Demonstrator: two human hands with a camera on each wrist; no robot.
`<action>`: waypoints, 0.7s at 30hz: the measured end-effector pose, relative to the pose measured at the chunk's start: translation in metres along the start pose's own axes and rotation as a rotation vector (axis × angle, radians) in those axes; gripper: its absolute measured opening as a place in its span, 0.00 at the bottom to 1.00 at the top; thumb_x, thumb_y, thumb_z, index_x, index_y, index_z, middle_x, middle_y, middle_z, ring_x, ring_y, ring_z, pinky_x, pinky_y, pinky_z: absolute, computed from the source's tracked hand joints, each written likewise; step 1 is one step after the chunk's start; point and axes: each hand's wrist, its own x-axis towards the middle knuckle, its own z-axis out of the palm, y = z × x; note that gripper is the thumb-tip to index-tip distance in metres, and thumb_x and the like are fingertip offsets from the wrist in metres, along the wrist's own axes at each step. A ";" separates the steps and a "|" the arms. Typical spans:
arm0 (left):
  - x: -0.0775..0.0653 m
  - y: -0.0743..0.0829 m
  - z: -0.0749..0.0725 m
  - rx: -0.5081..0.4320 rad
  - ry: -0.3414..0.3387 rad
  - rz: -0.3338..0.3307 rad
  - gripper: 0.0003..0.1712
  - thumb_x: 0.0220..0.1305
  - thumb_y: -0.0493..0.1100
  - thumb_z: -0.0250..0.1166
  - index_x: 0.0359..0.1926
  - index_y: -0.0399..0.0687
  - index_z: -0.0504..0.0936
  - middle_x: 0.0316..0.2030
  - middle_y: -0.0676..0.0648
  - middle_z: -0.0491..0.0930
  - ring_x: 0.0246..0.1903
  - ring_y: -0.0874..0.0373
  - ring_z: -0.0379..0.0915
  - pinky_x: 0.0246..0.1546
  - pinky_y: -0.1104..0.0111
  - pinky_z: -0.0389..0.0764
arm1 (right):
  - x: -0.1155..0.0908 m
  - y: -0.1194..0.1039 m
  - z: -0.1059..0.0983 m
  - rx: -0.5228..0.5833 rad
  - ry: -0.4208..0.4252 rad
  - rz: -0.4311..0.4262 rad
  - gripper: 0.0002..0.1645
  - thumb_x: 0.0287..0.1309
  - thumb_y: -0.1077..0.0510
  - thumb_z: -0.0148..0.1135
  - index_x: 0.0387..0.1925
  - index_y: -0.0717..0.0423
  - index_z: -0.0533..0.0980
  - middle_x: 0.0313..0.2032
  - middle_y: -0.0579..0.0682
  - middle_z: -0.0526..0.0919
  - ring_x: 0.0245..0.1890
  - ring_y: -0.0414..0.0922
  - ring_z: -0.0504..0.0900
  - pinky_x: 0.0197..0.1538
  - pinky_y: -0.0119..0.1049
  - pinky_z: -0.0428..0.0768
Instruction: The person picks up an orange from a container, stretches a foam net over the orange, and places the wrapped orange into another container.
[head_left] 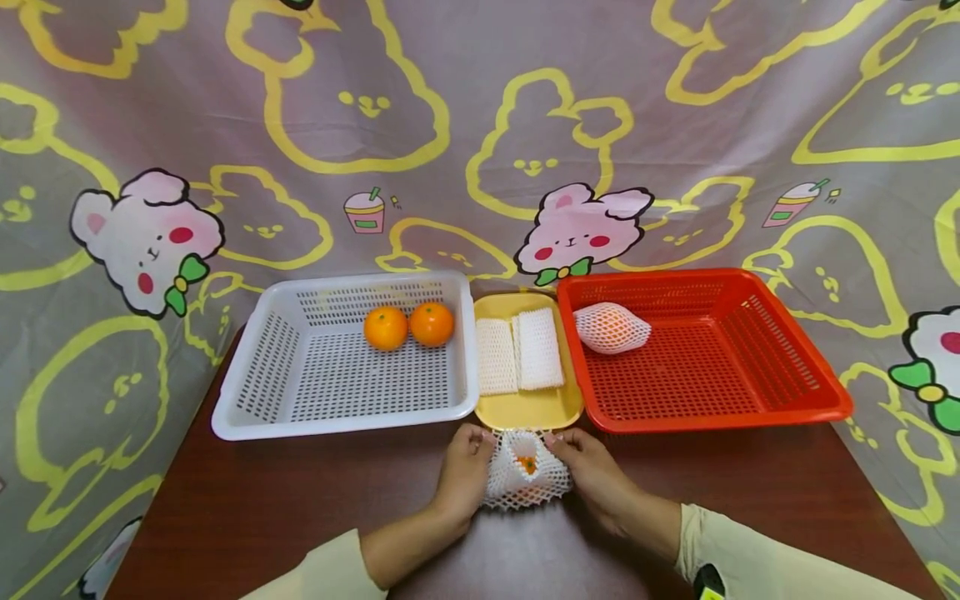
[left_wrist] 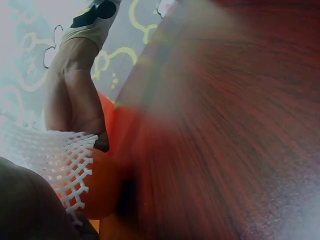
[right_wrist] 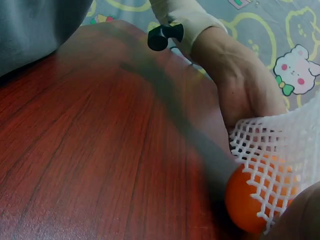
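A white foam net sleeve is stretched over an orange on the table in front of the yellow tray. My left hand pinches the sleeve's left edge between thumb and fingers. On the opposite side, my right hand pinches the right edge. Through the gap at the sleeve's top, the orange's stem end shows in the head view. Both wrist views show the fruit's lower part bare below the mesh, close to the tabletop. Some fingertips are hidden behind the net.
A white basket at left holds two bare oranges. The yellow tray in the middle carries folded foam sleeves. At right, a red basket contains a net-wrapped fruit. A patterned curtain hangs behind.
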 end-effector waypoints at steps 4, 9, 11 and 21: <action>-0.002 -0.001 0.003 0.082 0.016 0.037 0.05 0.69 0.40 0.53 0.38 0.41 0.71 0.24 0.48 0.73 0.25 0.59 0.66 0.28 0.67 0.68 | 0.000 0.005 0.003 -0.015 0.016 -0.007 0.13 0.68 0.55 0.52 0.40 0.63 0.67 0.32 0.49 0.76 0.33 0.42 0.76 0.40 0.34 0.73; -0.002 -0.007 0.007 0.183 0.015 0.103 0.05 0.73 0.40 0.48 0.38 0.44 0.68 0.22 0.48 0.70 0.26 0.57 0.66 0.28 0.66 0.68 | -0.002 0.011 0.008 -0.058 0.025 -0.019 0.13 0.72 0.54 0.46 0.40 0.61 0.65 0.35 0.50 0.74 0.36 0.42 0.74 0.43 0.34 0.70; -0.002 -0.009 0.008 0.216 0.018 0.127 0.06 0.74 0.40 0.47 0.38 0.44 0.67 0.23 0.47 0.72 0.28 0.56 0.68 0.29 0.66 0.69 | -0.002 0.013 0.011 -0.070 0.035 -0.025 0.13 0.72 0.53 0.45 0.40 0.61 0.64 0.37 0.51 0.72 0.38 0.43 0.72 0.43 0.34 0.68; -0.002 -0.008 0.009 0.242 0.002 0.099 0.05 0.71 0.39 0.47 0.37 0.45 0.68 0.22 0.46 0.73 0.26 0.56 0.69 0.28 0.65 0.70 | -0.004 0.012 0.018 -0.040 0.104 -0.034 0.14 0.73 0.53 0.42 0.38 0.60 0.63 0.35 0.51 0.70 0.35 0.42 0.71 0.39 0.33 0.71</action>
